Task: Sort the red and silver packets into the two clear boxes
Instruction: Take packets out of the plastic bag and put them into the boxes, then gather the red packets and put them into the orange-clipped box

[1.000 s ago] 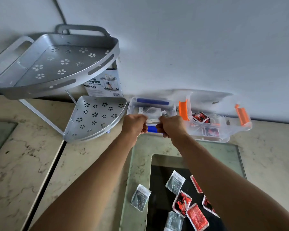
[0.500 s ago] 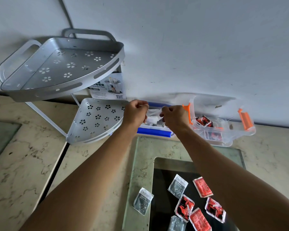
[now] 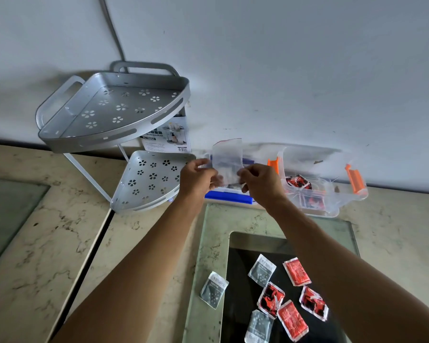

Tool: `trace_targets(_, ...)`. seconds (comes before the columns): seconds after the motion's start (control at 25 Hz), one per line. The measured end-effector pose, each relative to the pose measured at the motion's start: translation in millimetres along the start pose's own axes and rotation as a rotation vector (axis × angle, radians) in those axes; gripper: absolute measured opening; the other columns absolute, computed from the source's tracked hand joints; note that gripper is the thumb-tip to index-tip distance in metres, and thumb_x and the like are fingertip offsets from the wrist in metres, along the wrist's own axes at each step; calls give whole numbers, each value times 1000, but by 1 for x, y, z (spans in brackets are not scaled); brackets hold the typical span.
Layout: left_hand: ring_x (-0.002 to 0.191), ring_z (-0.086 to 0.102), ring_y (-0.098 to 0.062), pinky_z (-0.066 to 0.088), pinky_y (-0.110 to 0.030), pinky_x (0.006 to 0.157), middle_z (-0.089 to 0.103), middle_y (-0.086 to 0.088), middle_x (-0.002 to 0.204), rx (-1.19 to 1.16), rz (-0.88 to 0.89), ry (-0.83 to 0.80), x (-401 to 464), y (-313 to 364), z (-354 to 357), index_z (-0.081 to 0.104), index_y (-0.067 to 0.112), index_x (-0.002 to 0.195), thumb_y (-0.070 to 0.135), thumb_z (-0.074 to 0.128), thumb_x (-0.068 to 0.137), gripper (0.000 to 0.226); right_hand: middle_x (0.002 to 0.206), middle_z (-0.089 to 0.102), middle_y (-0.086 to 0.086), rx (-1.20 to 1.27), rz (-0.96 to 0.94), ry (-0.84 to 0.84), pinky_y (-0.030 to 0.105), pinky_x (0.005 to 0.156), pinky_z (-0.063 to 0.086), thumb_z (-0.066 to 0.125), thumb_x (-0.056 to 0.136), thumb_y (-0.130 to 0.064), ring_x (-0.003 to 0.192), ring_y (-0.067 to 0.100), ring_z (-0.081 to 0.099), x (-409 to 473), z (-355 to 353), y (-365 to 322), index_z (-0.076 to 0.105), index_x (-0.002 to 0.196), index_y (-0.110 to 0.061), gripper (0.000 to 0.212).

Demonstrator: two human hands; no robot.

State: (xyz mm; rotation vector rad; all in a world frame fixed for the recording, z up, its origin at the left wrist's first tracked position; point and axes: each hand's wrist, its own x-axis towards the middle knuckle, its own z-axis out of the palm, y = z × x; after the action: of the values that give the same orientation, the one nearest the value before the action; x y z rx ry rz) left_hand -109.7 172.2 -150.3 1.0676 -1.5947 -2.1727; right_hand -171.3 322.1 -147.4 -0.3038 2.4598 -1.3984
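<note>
Both hands hold a small clear plastic bag with a red top edge above the clear box with blue clasps. My left hand pinches its left side and my right hand pinches its right side. To the right stands the clear box with orange clasps, lid raised, with red packets inside. Near the bottom, several red packets and three silver packets lie loose around a black glass panel.
A silver two-tier corner rack stands at the left against the white wall, with a printed carton behind it. The marble counter has a dark seam on the left and a glass-edged inset by the packets.
The hands have lifted the clear bag up out of the blue-clasped box, so it now stands upright between them. The camera view has shifted so the rack sits lower and further right.
</note>
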Motion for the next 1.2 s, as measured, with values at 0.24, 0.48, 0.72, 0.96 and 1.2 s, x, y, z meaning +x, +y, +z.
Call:
trace_targets(0.24, 71, 63, -22, 51, -33, 66, 75, -16, 94, 30, -200, -108, -64, -31, -22, 68, 4, 106, 12, 69, 90, 18, 71, 72, 2, 46, 25, -87, 20, 49, 46, 68, 92, -16, 51, 8, 65, -71, -5, 34, 72, 83, -18, 10)
trace_targets(0.48, 63, 65, -17, 48, -29, 59, 77, -9, 85, 177, -156, -101, -146, -70, -32, 74, 8, 101, 9, 72, 87, 13, 78, 75, 2, 104, 89, -160, 35, 66, 56, 70, 90, -36, 69, 18, 68, -164, -26, 60, 74, 85, -25, 13)
trace_targets(0.72, 64, 70, -24, 59, -44, 76, 74, -14, 81, 236, -204, -195, -234, -124, -46, 73, 7, 89, 0, 74, 83, 10, 65, 70, 7, 135, 159, -50, 26, 53, 53, 71, 92, -18, 49, 8, 60, -257, -45, 96, 74, 79, -8, 16)
trace_targets(0.96, 47, 57, -14, 49, -26, 47, 70, -8, 66, 458, -151, -258, -298, -179, -27, 75, 12, 82, 7, 76, 83, 5, 59, 67, 0, 205, 335, 70, 25, 51, 50, 72, 90, -18, 49, 9, 57, -345, -77, 156, 77, 84, -4, 16)
trace_targets(1.2, 55, 61, -11, 51, -26, 56, 70, -11, 74, 606, -114, -478, -357, -235, 38, 75, 14, 78, 10, 75, 84, 7, 68, 64, 11, 385, 478, 256, 19, 44, 42, 66, 90, 1, 46, 8, 54, -429, -141, 216, 73, 97, 5, 11)
